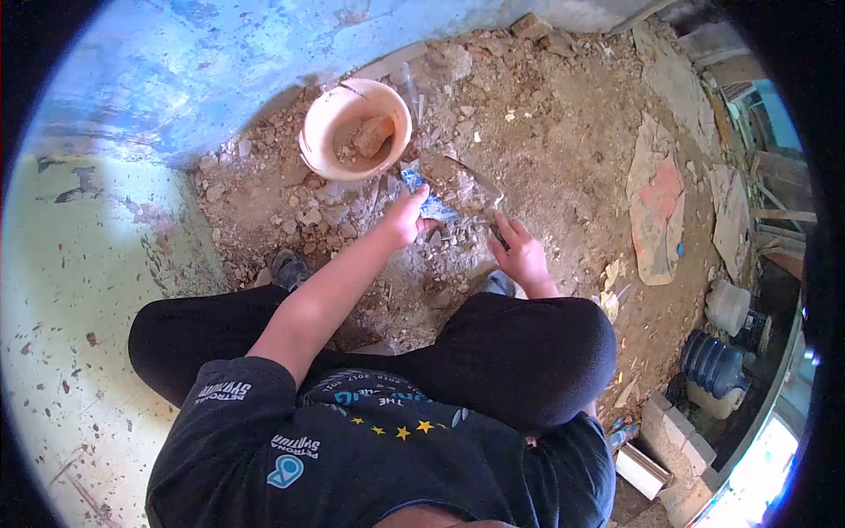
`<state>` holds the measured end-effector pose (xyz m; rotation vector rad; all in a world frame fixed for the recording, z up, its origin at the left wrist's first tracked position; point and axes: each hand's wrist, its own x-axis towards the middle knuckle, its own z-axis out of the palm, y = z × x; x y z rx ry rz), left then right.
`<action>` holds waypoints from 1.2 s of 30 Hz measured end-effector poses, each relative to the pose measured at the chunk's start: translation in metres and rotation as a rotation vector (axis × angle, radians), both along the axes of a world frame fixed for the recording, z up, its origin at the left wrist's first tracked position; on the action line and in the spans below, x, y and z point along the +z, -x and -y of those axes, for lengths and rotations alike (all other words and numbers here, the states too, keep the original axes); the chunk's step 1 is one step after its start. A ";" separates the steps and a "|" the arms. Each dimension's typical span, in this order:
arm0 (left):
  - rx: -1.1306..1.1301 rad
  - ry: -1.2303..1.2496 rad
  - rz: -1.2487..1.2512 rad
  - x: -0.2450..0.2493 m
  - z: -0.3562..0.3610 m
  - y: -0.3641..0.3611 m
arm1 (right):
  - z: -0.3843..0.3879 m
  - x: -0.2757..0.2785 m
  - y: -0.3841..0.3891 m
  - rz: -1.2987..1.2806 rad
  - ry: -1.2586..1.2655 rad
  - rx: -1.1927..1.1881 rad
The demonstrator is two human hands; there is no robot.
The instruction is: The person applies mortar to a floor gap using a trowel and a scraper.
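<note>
My left hand (407, 218) grips a blue and white piece (434, 208) just below the bucket, over the rubble. In my right hand (519, 253) is the dark handle of a trowel (480, 180), its metal neck reaching up and left. Soil (451, 174) lies at the trowel's far end, close to the blue and white piece, and hides much of the blade. The pale bucket (315, 157) stands beside the blue wall with a brown chunk (374, 135) and some dirt inside.
Loose stones and dirt cover the floor (563, 167). A flattened sheet (658, 198) lies on the right. Blue water jugs (715, 363) and pale blocks (676, 431) stand at the lower right. My bent legs (528, 361) frame the near ground.
</note>
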<state>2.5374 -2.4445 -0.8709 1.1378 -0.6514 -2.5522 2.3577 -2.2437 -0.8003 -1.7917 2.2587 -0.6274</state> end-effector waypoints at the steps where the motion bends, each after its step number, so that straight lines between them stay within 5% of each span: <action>1: 0.004 0.012 -0.071 0.011 0.004 0.002 | 0.004 0.018 0.006 -0.032 0.008 0.011; 10: -0.014 0.175 -0.074 0.125 0.085 -0.028 | 0.093 0.167 0.044 -0.278 -0.043 0.300; 12: 0.110 0.249 0.147 0.150 0.102 -0.046 | 0.119 0.195 0.033 -0.448 -0.245 0.305; 14: 0.068 1.248 0.570 0.082 0.153 -0.075 | 0.145 0.208 0.025 -0.465 -0.279 0.280; 15: -0.010 1.302 0.854 0.123 0.146 -0.090 | 0.157 0.213 0.020 -0.513 -0.257 0.265; 19: -0.086 1.619 0.973 0.130 0.175 -0.120 | 0.176 0.238 -0.015 -0.528 -0.198 0.295; 27: -0.121 1.511 0.939 0.211 0.200 -0.136 | 0.174 0.219 -0.039 -0.652 -0.332 0.432; 30: -0.188 1.444 0.846 0.156 0.207 -0.142 | 0.160 0.209 -0.014 -0.610 -0.337 0.420; 32: -0.273 0.807 0.406 0.131 0.187 -0.145 | 0.145 0.197 0.014 -0.527 -0.350 0.410; 33: -0.404 0.600 0.430 0.154 0.161 -0.147 | 0.135 0.195 0.024 -0.456 -0.361 0.363; 36: -0.822 0.398 0.279 0.090 0.135 -0.158 | 0.103 0.136 0.095 -0.361 -0.332 0.390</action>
